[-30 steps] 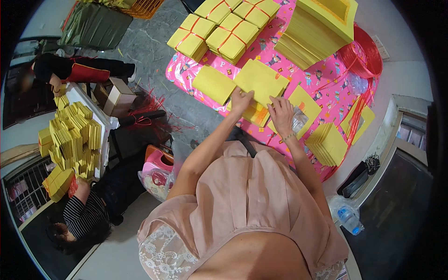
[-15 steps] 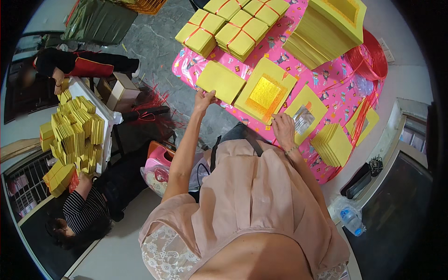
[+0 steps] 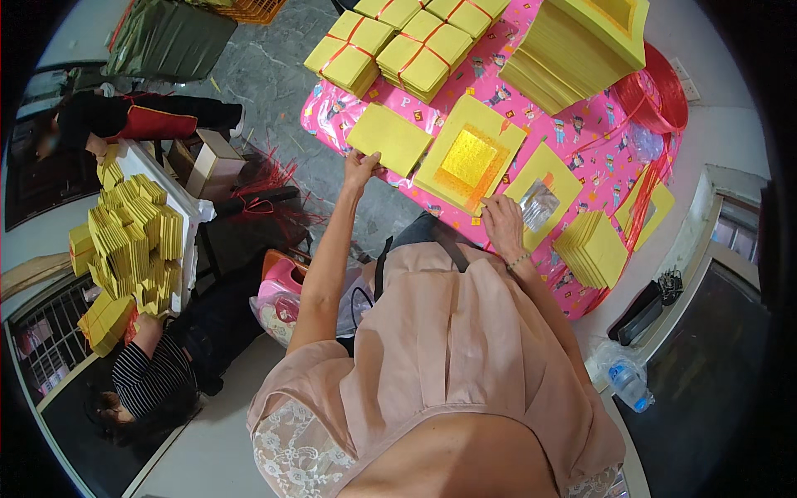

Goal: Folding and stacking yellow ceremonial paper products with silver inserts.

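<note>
Fingers (image 3: 373, 158) against rectangular yellow paper (image 3: 390, 138)

A plain yellow paper (image 3: 390, 139) lies flat and slanted on the pink table cover (image 3: 330, 124), its near side close to the table's edge. Just right of it, a larger yellow sheet (image 3: 477, 114) lies face up at a similar slant, bearing a shiny gold square (image 3: 468, 159) bordered in orange, with more orange toward its near corner.
</note>
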Demonstrator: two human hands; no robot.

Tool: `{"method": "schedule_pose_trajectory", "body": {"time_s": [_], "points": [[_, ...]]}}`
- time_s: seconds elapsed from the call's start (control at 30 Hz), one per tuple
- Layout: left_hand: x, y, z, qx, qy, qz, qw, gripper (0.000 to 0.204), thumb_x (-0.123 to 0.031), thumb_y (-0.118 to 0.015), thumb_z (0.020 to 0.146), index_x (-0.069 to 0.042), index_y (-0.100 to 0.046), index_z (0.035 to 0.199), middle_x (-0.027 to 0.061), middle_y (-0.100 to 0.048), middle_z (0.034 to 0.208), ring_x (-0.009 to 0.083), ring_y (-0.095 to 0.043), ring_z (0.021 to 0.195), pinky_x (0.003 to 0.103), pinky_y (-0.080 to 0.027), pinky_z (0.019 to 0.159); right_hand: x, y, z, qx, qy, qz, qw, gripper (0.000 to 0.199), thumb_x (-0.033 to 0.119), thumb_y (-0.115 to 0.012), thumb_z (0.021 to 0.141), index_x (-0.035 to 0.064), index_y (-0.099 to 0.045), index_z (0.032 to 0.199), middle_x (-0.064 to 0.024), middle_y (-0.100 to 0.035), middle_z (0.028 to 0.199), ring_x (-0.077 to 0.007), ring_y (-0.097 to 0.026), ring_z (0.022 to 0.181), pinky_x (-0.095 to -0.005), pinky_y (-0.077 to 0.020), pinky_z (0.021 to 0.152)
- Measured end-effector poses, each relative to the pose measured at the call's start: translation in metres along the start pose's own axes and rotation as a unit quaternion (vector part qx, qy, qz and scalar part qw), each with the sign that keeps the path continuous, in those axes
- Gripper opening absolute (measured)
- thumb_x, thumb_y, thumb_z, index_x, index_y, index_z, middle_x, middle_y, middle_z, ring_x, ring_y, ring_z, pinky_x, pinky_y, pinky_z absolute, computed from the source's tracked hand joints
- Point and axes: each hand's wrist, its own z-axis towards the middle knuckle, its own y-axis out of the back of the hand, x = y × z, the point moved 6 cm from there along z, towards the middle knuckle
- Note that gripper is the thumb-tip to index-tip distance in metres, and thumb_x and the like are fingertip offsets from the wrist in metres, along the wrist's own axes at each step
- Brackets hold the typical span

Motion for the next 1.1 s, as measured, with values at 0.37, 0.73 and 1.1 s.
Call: {"method": "schedule_pose_trajectory", "body": {"time_s": [0.37,0.73,1.1], "points": [[0.000,0.000,0.005,-0.025,0.023,0.017,0.999,0.014,-0.008,-0.065,0.090,0.000,-0.061,0.100,0.0094,-0.070,0.084,0.0176,-0.069,0.067,0.027,-0.057,0.056,0.013,-0.005,0.004,0.026,0.024,-0.004,0.999,0.030,0.019,-0.068,0.081,0.0079,-0.061,0.107,-0.0081,-0.056,0.100,-0.0268,-0.053,0.097,-0.0408,-0.0407,0.086],[0.024,0.029,0.031,-0.118,0.003,0.159,0.980,0.036,-0.015,-0.076,0.077,0.006,-0.059,0.100,0.0137,-0.068,0.084,0.0206,-0.068,0.070,0.031,-0.056,0.059,0.016,-0.018,0.006,0.047,0.012,-0.048,0.998,0.040,0.029,-0.072,0.077,0.0104,-0.058,0.109,-0.0077,-0.053,0.103,-0.0272,-0.051,0.098,-0.0414,-0.0405,0.086],[0.011,0.025,0.016,-0.191,-0.072,0.266,0.942,0.070,-0.028,-0.083,0.067,0.010,-0.049,0.115,0.0174,-0.062,0.093,0.0243,-0.063,0.077,0.037,-0.051,0.070,0.014,-0.014,0.007,-0.001,0.034,-0.026,0.999,0.022,0.024,-0.071,0.079,0.0101,-0.064,0.095,-0.0055,-0.057,0.090,-0.0252,-0.055,0.090,-0.0386,-0.0439,0.080]]}}
